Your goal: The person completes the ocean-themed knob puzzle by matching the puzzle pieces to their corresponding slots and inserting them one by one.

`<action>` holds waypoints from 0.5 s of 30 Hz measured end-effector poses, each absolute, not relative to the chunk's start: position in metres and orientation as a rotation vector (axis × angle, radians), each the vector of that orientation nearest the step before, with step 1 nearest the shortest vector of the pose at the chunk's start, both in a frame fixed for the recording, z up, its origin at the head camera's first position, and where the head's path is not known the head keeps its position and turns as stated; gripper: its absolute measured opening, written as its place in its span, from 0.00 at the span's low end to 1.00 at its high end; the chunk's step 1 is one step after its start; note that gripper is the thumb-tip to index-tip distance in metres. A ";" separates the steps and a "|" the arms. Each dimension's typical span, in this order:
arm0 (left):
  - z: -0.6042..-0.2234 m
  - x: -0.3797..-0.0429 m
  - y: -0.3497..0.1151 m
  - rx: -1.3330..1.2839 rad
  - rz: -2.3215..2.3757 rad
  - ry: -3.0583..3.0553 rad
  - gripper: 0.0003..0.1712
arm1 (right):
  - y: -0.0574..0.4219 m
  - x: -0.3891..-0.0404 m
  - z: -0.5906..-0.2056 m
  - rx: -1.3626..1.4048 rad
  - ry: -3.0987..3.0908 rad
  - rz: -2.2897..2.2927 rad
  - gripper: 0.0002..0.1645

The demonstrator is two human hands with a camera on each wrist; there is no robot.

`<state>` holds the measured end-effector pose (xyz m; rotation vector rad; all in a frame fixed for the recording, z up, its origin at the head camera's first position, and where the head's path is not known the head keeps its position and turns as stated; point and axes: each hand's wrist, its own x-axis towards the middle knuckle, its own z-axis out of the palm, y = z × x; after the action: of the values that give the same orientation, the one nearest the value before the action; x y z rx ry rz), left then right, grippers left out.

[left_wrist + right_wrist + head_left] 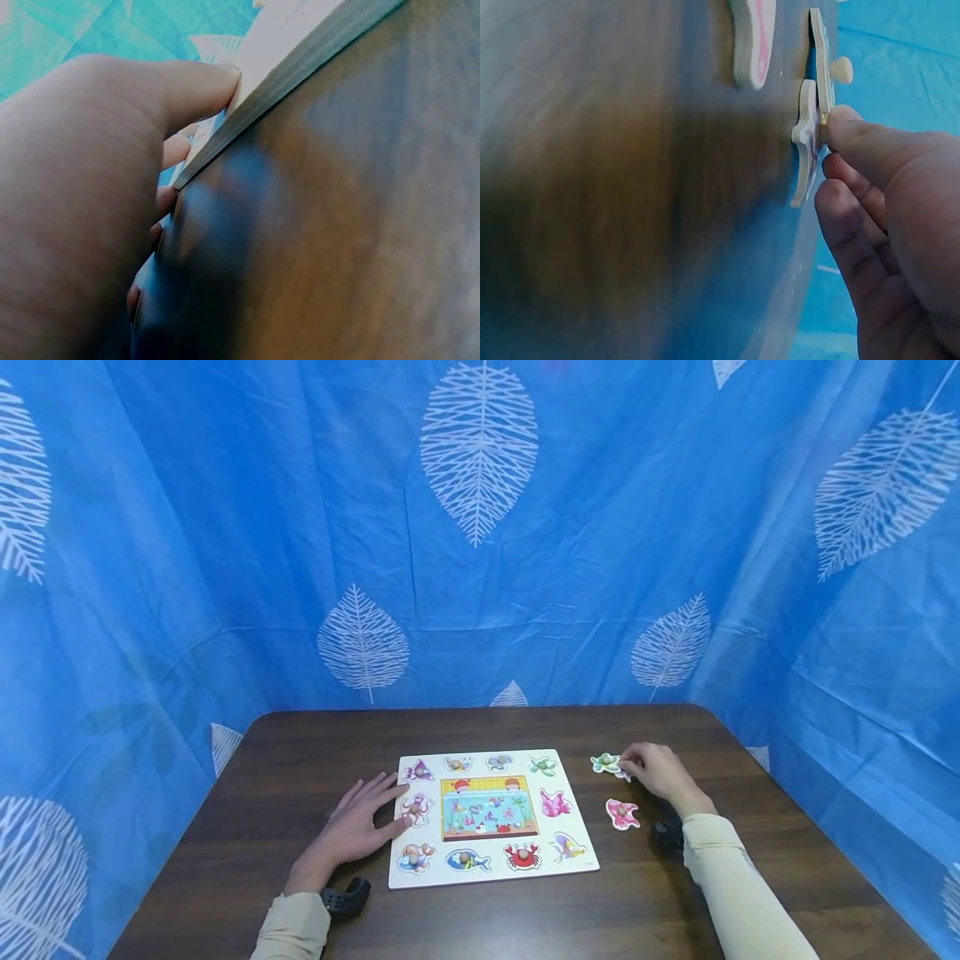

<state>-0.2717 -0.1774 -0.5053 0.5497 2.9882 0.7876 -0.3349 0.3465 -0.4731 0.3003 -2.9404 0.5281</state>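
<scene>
Apparently to steady the board (480, 766), the left hand (358, 822) lies spread; the right hand (665, 775) pinches at overlapping puzzle pieces (602, 764).

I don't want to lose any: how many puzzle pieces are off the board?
3: a green piece and a pink piece, both right of the board, and a partly hidden piece by the right hand. More could be hidden under that hand.
</scene>
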 end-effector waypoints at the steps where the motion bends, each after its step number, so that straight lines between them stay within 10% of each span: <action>1: -0.505 -0.272 -0.177 0.549 0.787 2.989 0.38 | 0.348 -0.332 -0.473 0.294 -2.938 0.525 0.09; 15: -0.507 -0.271 -0.179 0.544 0.807 2.981 0.40 | 0.360 -0.295 -0.480 0.184 -2.838 0.501 0.09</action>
<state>-0.2711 -0.1786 -0.5072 0.5438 2.9813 0.8070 -0.2947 0.3599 -0.4796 0.1841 -2.8383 0.5010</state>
